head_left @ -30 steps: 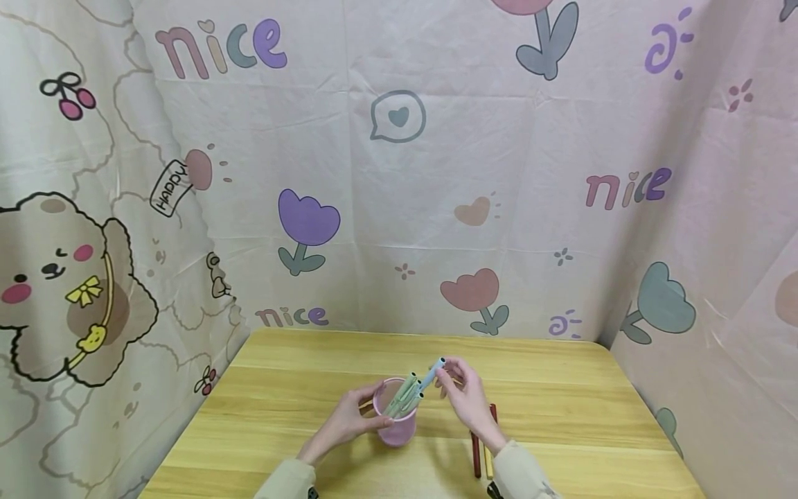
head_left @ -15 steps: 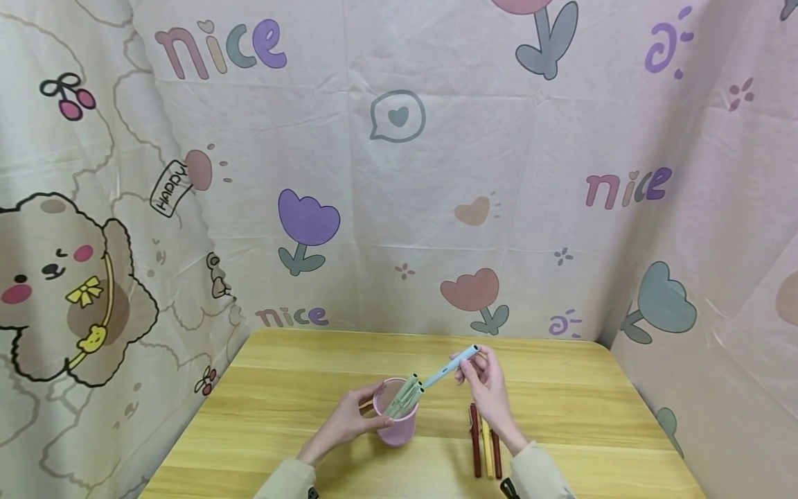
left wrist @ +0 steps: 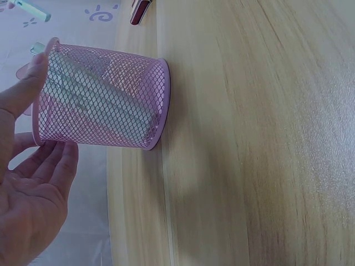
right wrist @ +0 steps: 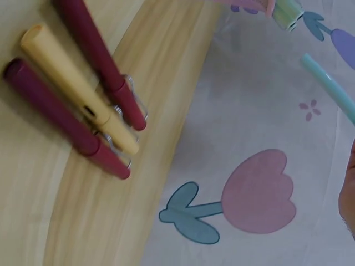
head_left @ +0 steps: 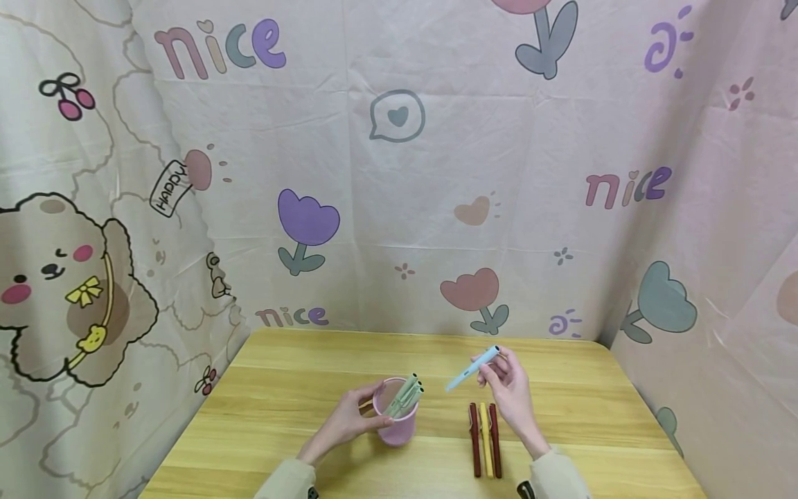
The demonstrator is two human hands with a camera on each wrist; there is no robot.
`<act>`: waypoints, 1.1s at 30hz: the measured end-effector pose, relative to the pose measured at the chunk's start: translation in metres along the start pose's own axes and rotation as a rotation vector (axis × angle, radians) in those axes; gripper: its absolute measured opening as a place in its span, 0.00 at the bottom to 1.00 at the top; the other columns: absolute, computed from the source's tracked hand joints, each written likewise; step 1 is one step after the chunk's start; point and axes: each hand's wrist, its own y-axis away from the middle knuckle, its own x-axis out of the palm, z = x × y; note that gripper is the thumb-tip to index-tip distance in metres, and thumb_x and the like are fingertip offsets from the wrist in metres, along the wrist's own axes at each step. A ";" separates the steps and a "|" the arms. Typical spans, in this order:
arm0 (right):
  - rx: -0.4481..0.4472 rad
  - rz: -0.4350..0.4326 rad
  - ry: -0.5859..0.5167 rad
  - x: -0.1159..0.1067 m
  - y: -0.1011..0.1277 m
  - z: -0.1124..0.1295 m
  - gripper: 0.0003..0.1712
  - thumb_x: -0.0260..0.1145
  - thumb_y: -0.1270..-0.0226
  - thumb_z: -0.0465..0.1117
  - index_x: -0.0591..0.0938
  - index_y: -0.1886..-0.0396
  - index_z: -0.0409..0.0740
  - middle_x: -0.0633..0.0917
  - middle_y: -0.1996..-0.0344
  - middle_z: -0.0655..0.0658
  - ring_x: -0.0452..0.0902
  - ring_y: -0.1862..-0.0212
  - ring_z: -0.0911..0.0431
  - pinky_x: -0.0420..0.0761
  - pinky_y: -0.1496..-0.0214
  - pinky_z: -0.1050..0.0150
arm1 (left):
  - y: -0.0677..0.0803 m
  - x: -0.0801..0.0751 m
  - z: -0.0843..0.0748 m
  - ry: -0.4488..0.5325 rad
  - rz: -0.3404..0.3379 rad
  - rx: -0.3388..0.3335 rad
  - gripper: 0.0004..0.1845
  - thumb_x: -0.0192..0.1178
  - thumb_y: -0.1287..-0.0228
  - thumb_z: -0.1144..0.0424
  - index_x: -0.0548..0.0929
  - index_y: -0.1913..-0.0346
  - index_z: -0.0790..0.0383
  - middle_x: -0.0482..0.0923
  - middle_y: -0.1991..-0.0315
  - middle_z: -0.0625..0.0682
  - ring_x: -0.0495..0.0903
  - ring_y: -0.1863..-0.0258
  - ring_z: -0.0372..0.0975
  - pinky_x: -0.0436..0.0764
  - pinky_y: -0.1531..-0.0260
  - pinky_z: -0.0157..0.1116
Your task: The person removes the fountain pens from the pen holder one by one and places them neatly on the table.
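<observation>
- On the wooden table [head_left: 299,388], near its middle, stands the pink mesh pen cup [head_left: 395,416], upright, with a few pale green pens [head_left: 405,394] leaning inside it, their ends poking past the rim toward the right.
- Left hand [head_left: 343,423] is on the cup: fingers curled round its left wall, thumb up at the rim. The left wrist view confirms it, with the thumb [left wrist: 25,88] against the mesh lip and the fingers [left wrist: 55,166] against the cup's wall.
- Right hand [head_left: 511,388] is up above the table, to the right of the cup and apart from it, pinching a light blue pen [head_left: 472,369] by its upper end between thumb and fingertips.
- That blue pen slants down and to the left, its lower tip pointing toward the cup, in the air, touching nothing else.
- Under the right hand, flat on the table, lie three pens side by side and touching: a dark red pen [head_left: 474,447], a yellow pen [head_left: 485,447] between, and another red pen [head_left: 495,443] on the right.
- Right wrist view shows the same trio close up, clips visible, yellow one [right wrist: 77,91] in the middle, lying near the table's edge.
- Behind it all hangs a printed pink cloth backdrop [head_left: 436,173] with tulips and the word "nice".
</observation>
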 end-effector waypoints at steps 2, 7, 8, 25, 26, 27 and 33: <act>-0.002 -0.002 0.020 -0.004 0.001 -0.001 0.16 0.60 0.31 0.22 0.73 0.46 0.30 0.89 0.60 0.58 0.81 0.70 0.65 0.86 0.72 0.73 | 0.000 0.000 0.000 -0.006 -0.001 0.002 0.46 0.74 0.44 0.62 0.62 0.30 0.83 0.65 0.33 0.80 0.71 0.35 0.71 0.78 0.35 0.54; 0.002 -0.014 0.101 -0.014 0.005 -0.004 0.17 0.60 0.32 0.22 0.73 0.45 0.22 0.88 0.63 0.58 0.79 0.72 0.66 0.84 0.75 0.71 | 0.000 0.000 0.001 -0.014 -0.002 0.011 0.46 0.75 0.44 0.62 0.62 0.31 0.83 0.66 0.33 0.80 0.71 0.35 0.71 0.78 0.36 0.54; 0.009 -0.021 0.121 -0.016 0.006 -0.005 0.17 0.61 0.32 0.22 0.74 0.45 0.22 0.88 0.64 0.58 0.79 0.73 0.66 0.83 0.77 0.70 | 0.000 0.000 0.001 -0.016 -0.003 0.011 0.46 0.75 0.44 0.62 0.62 0.31 0.83 0.66 0.33 0.80 0.71 0.36 0.71 0.78 0.36 0.54; 0.257 -0.050 0.243 -0.038 0.022 -0.014 0.11 0.63 0.27 0.33 0.80 0.50 0.30 0.81 0.74 0.59 0.73 0.75 0.69 0.75 0.79 0.74 | -0.001 0.000 0.003 -0.015 0.005 0.015 0.45 0.74 0.44 0.62 0.62 0.31 0.83 0.65 0.33 0.80 0.70 0.34 0.71 0.77 0.35 0.54; 0.284 -0.057 0.250 -0.039 0.023 -0.014 0.12 0.63 0.27 0.34 0.80 0.50 0.30 0.81 0.73 0.59 0.74 0.74 0.68 0.76 0.78 0.73 | -0.001 0.000 0.003 -0.015 0.004 0.016 0.45 0.74 0.44 0.62 0.62 0.31 0.83 0.65 0.33 0.80 0.70 0.34 0.71 0.77 0.35 0.54; 0.312 -0.063 0.258 -0.040 0.023 -0.015 0.12 0.64 0.27 0.35 0.80 0.51 0.31 0.81 0.73 0.59 0.75 0.74 0.67 0.76 0.77 0.73 | -0.001 0.000 0.003 -0.015 0.004 0.016 0.45 0.74 0.44 0.62 0.62 0.31 0.83 0.65 0.33 0.80 0.70 0.34 0.71 0.77 0.35 0.54; 0.385 -0.084 0.310 -0.046 0.026 -0.019 0.13 0.65 0.28 0.38 0.80 0.53 0.30 0.81 0.71 0.54 0.75 0.74 0.66 0.76 0.76 0.72 | 0.000 0.000 0.002 0.001 0.006 0.010 0.45 0.74 0.44 0.63 0.62 0.30 0.83 0.65 0.32 0.80 0.70 0.34 0.71 0.78 0.35 0.54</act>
